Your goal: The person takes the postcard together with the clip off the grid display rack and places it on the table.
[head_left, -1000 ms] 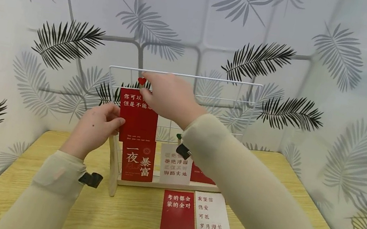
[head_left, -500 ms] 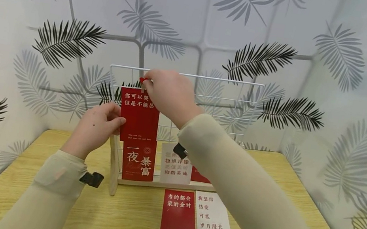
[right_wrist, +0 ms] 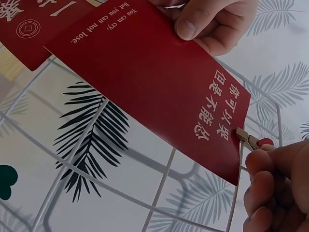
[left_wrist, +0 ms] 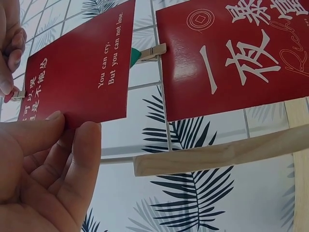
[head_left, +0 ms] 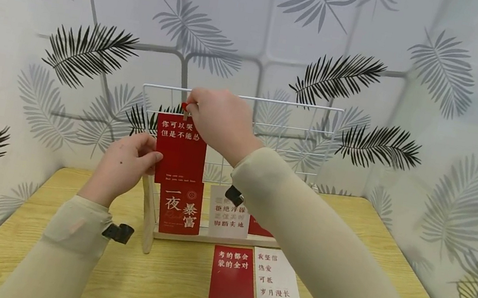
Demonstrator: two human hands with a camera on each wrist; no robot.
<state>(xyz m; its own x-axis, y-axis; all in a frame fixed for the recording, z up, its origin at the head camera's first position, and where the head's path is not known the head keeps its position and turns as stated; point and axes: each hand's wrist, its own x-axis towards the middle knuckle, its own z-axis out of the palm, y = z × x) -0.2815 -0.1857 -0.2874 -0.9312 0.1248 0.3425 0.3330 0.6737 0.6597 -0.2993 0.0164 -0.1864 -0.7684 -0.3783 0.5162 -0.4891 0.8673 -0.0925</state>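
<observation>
My left hand (head_left: 121, 164) pinches the left edge of a red card (head_left: 178, 157) with white writing, thumb in front. The card stands against the upper left of a white wire grid rack (head_left: 294, 128). At the card's top edge, my right hand (head_left: 221, 121) pinches a small wooden clothespin (right_wrist: 248, 139) with a red heart, partly covered by the fingers. The clothespin's tip overlaps the card in the right wrist view. Below hangs another red card (head_left: 180, 207), held by a clothespin with a green decoration (left_wrist: 143, 55) in the left wrist view.
A white card (head_left: 229, 215) and a partly hidden red card (head_left: 260, 227) are on the rack's lower right. In front, a red card (head_left: 234, 279) and a white card (head_left: 278, 282) lie on the wooden table (head_left: 151, 286). Leaf-patterned walls stand behind and beside.
My right thumb and fingers have come together over the red heart, covering more of it. The left hand and the card have stayed nearly still.
</observation>
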